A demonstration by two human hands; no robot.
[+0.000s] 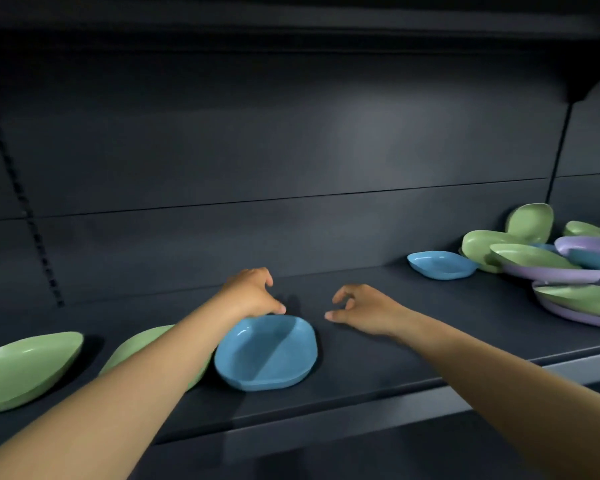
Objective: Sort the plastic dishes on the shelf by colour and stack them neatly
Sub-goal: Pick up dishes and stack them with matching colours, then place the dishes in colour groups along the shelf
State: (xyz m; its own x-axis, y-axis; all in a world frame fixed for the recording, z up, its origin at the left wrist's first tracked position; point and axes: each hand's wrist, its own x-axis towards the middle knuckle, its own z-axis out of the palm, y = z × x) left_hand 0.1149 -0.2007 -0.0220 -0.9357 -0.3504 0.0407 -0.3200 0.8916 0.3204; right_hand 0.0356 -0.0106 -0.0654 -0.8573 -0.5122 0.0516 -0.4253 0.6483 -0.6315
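Blue rounded-square plastic dish (266, 351) sits near the dark shelf's (378, 344) front edge, beside a green plastic dish (142, 344). Left hand (251, 294) and right hand (359, 308) hover behind it, fingers loosely curled, holding nothing. Bare shelf stretches rightward to the mixed pile (547, 261).

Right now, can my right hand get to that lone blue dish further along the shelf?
Probably yes. The right hand holds nothing, and bare shelf lies between it and the lone blue dish, which sits clear at the near edge of the mixed pile.
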